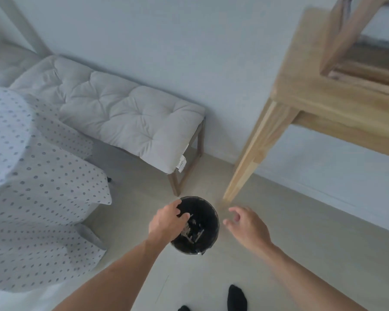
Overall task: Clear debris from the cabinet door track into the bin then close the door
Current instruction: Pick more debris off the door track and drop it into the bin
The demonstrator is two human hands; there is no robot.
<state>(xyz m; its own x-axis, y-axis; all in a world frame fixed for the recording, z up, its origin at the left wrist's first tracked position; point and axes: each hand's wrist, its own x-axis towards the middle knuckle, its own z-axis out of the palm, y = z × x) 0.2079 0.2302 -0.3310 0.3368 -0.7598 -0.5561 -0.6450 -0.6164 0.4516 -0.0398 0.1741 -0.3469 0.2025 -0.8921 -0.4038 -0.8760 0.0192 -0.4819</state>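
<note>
A small round black bin (208, 212) stands on the pale floor just in front of me. Pale scraps of debris (192, 231) lie inside it. My left hand (167, 221) hangs over the bin's left rim, fingers curled down into the opening; whether it still holds any debris I cannot tell. My right hand (245, 223) hovers to the right of the bin, apart from it, fingers spread and holding nothing. No cabinet door or track is in view.
A cushioned bench (121, 113) stands against the wall behind the bin. A bed with a dotted cover (38, 198) fills the left side. A wooden table's leg (249, 153) comes down just right of the bin. My feet in black socks (236, 299) are below.
</note>
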